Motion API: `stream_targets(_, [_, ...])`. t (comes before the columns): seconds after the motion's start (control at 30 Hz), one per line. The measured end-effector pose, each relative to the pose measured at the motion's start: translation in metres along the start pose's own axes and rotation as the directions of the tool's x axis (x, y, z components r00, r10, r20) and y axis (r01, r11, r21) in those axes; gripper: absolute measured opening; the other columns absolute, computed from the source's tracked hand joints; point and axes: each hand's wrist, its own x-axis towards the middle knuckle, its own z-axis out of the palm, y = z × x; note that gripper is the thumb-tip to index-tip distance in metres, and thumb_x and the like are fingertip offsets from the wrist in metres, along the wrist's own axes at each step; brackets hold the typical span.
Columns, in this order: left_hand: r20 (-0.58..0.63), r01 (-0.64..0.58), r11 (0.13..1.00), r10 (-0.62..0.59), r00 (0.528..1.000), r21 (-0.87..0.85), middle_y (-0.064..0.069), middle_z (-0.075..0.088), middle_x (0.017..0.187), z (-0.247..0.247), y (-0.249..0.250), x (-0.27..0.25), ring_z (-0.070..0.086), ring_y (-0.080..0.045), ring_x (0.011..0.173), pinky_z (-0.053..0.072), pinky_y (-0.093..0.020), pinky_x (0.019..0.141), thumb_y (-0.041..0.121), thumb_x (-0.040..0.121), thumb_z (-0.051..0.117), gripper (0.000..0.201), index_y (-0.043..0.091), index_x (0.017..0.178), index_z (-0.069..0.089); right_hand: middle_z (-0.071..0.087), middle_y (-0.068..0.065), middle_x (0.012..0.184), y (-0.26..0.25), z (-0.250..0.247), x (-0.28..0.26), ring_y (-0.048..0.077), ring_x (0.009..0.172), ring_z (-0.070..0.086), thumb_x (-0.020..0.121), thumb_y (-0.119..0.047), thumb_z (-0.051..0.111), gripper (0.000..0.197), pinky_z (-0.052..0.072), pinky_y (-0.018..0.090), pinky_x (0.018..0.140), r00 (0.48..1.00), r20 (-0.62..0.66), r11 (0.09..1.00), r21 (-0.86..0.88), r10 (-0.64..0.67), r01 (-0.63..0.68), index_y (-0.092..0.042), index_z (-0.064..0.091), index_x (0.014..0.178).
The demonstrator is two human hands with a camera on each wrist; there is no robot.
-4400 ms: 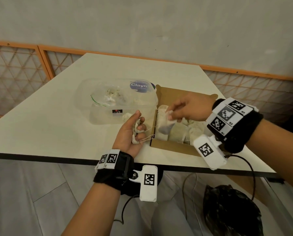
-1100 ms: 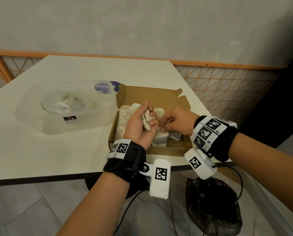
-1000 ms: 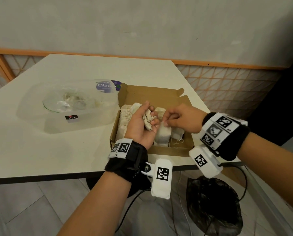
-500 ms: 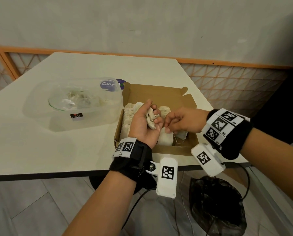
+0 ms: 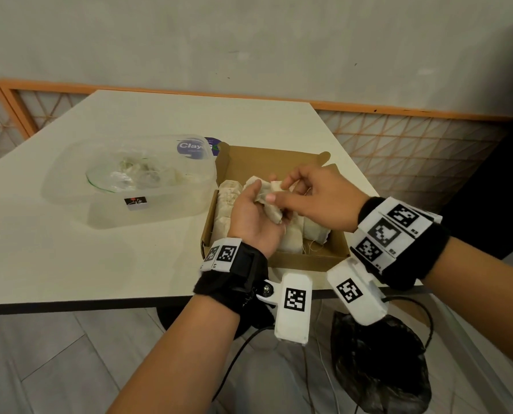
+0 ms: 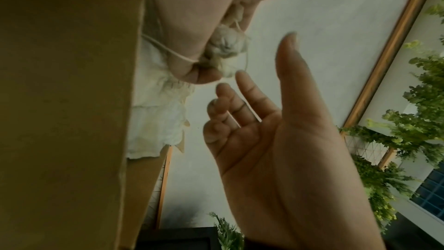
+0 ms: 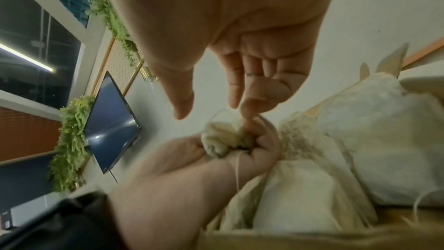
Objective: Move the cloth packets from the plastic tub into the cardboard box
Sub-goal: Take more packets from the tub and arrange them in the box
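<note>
Cloth packets (image 5: pixel 291 237): off-white to cream, pale string ties. Cardboard box (image 5: pixel 267 158): plain brown. Plastic tub (image 5: pixel 165 204): clear, with blue round label (image 5: pixel 192 147) lettered white and small black sticker (image 5: pixel 135 201). Table (image 5: pixel 70 240): cream, dark edge. Wristbands (image 5: pixel 237 273): black, with black-and-white square-code tags. Wall trim (image 5: pixel 398 110): orange.

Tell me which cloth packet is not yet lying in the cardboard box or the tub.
The crumpled cloth packet gripped in the left hand, held above the cardboard box. The other packets lie in the box or the plastic tub; the right hand reaches toward it.
</note>
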Motion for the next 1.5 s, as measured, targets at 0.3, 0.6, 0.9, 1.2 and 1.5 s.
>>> stream_targets(0.3, [-0.001,0.063,0.998,-0.063,0.998,0.022,-0.017,0.062,0.1,0.005,-0.001,-0.002,0.06,-0.024,0.087,0.048,-0.035,0.089,0.024,0.101,0.034,0.031,0.001,0.113,0.052,0.058,0.007,0.067,0.011,-0.009,0.019,0.005,0.046,0.057,0.086,-0.003,0.061,0.007,0.053,0.016,0.051,0.984,0.004,0.866,0.474,0.177,-0.158,-0.007,0.059,0.081])
stream_targets(0.6, [-0.041,-0.03,0.939,0.047,0.998,0.343,-0.007,0.061,0.09,0.008,-0.009,0.004,0.058,-0.009,0.069,0.048,-0.013,0.05,0.02,0.095,0.055,0.02,0.009,0.111,0.059,0.06,0.001,0.07,0.011,-0.014,0.021,0.004,0.05,0.059,0.09,-0.006,0.057,0.013,0.054,0.02,0.055,0.985,-0.064,0.815,0.572,0.16,-0.096,-0.012,0.055,0.079])
stream_targets(0.9, [-0.017,-0.235,0.595,0.387,0.922,0.769,0.009,0.056,0.058,0.012,-0.024,0.006,0.047,-0.002,0.047,0.035,-0.016,0.045,0.015,0.089,0.062,0.004,0.018,0.088,0.064,0.071,-0.002,0.083,0.008,-0.012,0.021,0.011,0.077,0.065,0.069,-0.046,0.074,0.036,0.048,0.023,0.068,0.985,-0.128,0.967,0.242,0.114,-0.08,-0.016,0.065,0.087])
stream_targets(1.2, [0.068,-0.216,0.403,0.351,0.934,0.889,0.005,0.053,0.063,0.017,-0.016,0.0,0.047,-0.001,0.05,0.037,-0.015,0.05,0.009,0.087,0.061,0.021,0.021,0.071,0.056,0.059,0.003,0.068,0.017,-0.022,0.025,0.012,0.058,0.053,0.078,0.0,0.066,0.036,0.046,0.025,0.062,0.999,0.022,0.979,0.201,0.027,-0.03,-0.017,0.059,0.11])
stream_targets(1.5, [-0.083,-0.237,0.757,0.358,0.93,0.609,-0.003,0.053,0.07,-0.005,0.035,-0.008,0.047,-0.004,0.049,0.033,-0.014,0.039,0.012,0.094,0.054,0.013,0.005,0.104,0.058,0.062,-0.002,0.082,0.016,-0.032,0.031,0.017,0.079,0.06,0.081,-0.014,0.067,0.016,0.045,0.023,0.064,0.993,-0.116,0.996,-0.083,0.012,-0.022,-0.025,0.056,0.087])
